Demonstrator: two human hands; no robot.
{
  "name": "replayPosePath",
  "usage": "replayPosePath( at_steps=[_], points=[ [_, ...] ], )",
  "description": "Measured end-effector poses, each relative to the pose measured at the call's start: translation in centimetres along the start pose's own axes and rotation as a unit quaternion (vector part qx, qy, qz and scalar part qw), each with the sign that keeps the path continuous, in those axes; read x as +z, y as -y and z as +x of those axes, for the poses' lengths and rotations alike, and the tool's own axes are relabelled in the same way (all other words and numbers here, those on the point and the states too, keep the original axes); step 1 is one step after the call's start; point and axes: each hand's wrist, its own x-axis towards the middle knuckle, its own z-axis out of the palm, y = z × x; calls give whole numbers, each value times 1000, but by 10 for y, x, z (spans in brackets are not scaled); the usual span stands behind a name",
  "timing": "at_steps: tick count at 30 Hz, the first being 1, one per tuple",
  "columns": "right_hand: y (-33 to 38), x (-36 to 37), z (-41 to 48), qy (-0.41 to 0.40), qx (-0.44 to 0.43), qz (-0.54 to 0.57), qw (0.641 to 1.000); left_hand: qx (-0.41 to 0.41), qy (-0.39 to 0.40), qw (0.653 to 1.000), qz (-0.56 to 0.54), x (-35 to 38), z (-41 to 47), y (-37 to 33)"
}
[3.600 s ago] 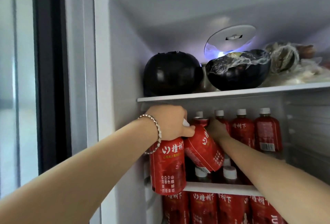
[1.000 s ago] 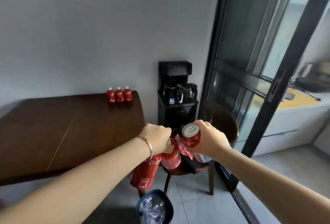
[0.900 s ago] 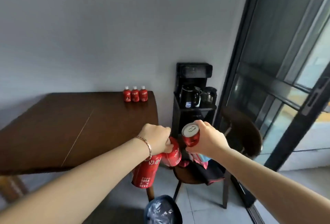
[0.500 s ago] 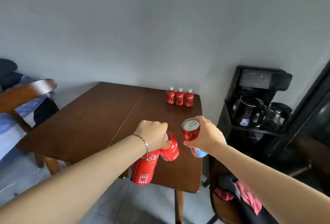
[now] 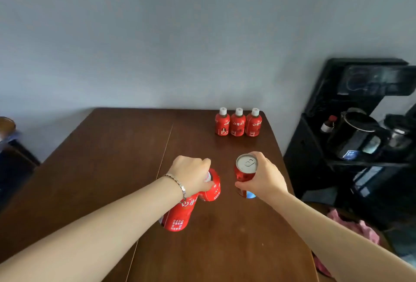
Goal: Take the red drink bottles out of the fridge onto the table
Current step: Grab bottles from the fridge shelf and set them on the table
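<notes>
My left hand (image 5: pixel 191 175) grips two red drink bottles by their necks: one red bottle (image 5: pixel 177 215) hangs down below my wrist, the other (image 5: pixel 213 186) tilts to the right. My right hand (image 5: pixel 262 177) holds a red can (image 5: pixel 245 172) with a silver pull-tab top, upright. Both hands hover over the dark wooden table (image 5: pixel 112 169). Three red bottles with white caps (image 5: pixel 238 123) stand in a row at the table's far right corner. The fridge is out of view.
A black stand with a kettle and a glass pot (image 5: pixel 360 142) sits right of the table. A chair with pink cloth (image 5: pixel 355 225) is at the lower right. Another chair (image 5: pixel 6 128) shows at the left edge. A grey wall lies behind.
I have turned from the fridge to the table, carrying the two bottles and the can. The table now lies directly under my hands and the three standing bottles are closer.
</notes>
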Motion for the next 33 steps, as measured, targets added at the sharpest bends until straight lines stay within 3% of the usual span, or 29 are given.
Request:
replayPosePath(
  at_steps=[7,17,21,26,29,31,33],
  points=[
    [-39,24,106,-23,105,33,994,13,42,999,-28,32,106,24],
    [-70,43,270,-87,186,66,976,64,20,998,-19,69,220,51],
    [-70,63,302,-127,230,100,960,80,21,996,-21,80,252,67],
    [-72,73,305,-161,237,69,955,101,24,994,-27,90,270,81],
    [-70,72,301,-142,254,16,957,113,17,993,-23,95,274,85],
    [-57,73,293,-144,184,-94,968,113,19,993,-20,98,274,87],
    [-41,79,283,-90,6,-144,985,116,18,993,-22,101,273,89]
  ],
)
